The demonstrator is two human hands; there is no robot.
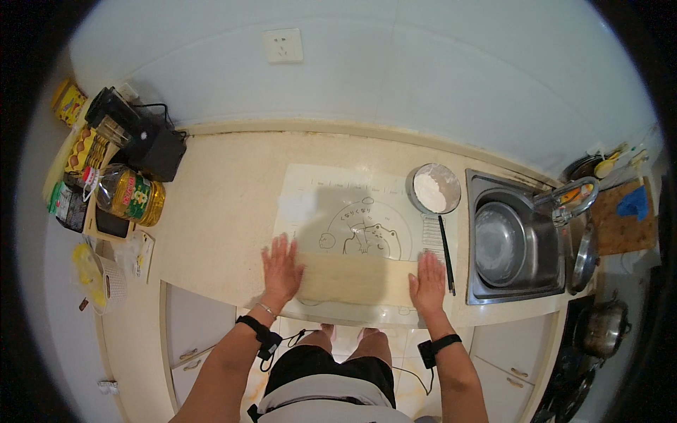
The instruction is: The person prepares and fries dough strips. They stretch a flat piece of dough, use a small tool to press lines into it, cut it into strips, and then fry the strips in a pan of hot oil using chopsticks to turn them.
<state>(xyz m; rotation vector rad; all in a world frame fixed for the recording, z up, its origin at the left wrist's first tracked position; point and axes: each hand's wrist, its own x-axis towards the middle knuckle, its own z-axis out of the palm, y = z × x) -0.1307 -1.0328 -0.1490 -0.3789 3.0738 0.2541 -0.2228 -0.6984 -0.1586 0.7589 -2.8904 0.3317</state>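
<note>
A flat, pale rectangular sheet of dough (pixel 344 279) lies along the near part of a printed pastry mat (pixel 296 182). My left hand (pixel 283 272) rests palm down at the sheet's left end, thumb beside its edge. At the other end my right hand (pixel 429 283) is also palm down, its thumb at or over the dough's edge. Neither hand grips anything. Beyond my right hand, a round metal bowl (pixel 452 185) holds white flour (pixel 431 193). A pair of dark chopsticks (pixel 445 248) lies just right of that hand, reaching toward the bowl.
A steel sink (pixel 545 264) with a metal basin (pixel 500 243) and faucet (pixel 589 185) is on the right. Leftward are an oil bottle (pixel 132 195), a black appliance (pixel 153 150), eggs (pixel 79 148) and a white basket (pixel 113 280). The counter's front edge runs close below the dough.
</note>
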